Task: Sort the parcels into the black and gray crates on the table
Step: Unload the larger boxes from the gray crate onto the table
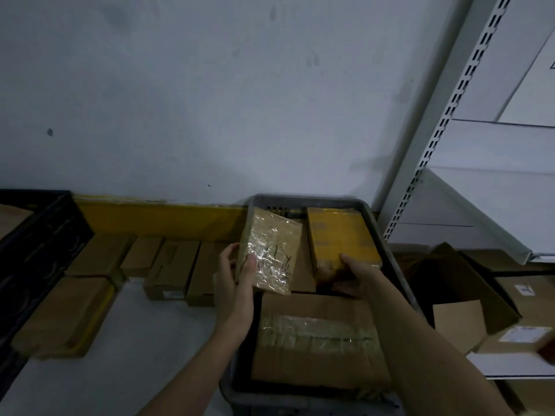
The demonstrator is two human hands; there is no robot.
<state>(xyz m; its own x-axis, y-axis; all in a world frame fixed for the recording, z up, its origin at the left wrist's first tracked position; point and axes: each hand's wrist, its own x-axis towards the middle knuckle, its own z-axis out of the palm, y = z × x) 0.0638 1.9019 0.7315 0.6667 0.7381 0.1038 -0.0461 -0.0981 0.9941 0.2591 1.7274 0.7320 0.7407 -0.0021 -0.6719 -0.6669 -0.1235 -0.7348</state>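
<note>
My left hand (pixel 235 279) grips a small parcel wrapped in shiny clear tape (pixel 270 250), tilted over the left rim of the gray crate (pixel 387 244). My right hand (pixel 356 274) holds the near end of a yellow parcel (pixel 341 235) inside the gray crate, toward its back right. A large brown cardboard parcel with a taped seam (pixel 315 340) lies in the crate's near half. The black crate (pixel 39 244) stands at the far left edge with a brown parcel partly showing inside.
Several brown parcels (pixel 171 265) lie on the table between the two crates, with a flat one (pixel 66 313) nearer me. A yellow strip (pixel 162 217) runs along the wall. White metal shelving (pixel 444 121) and open cardboard boxes (pixel 468 295) stand at the right.
</note>
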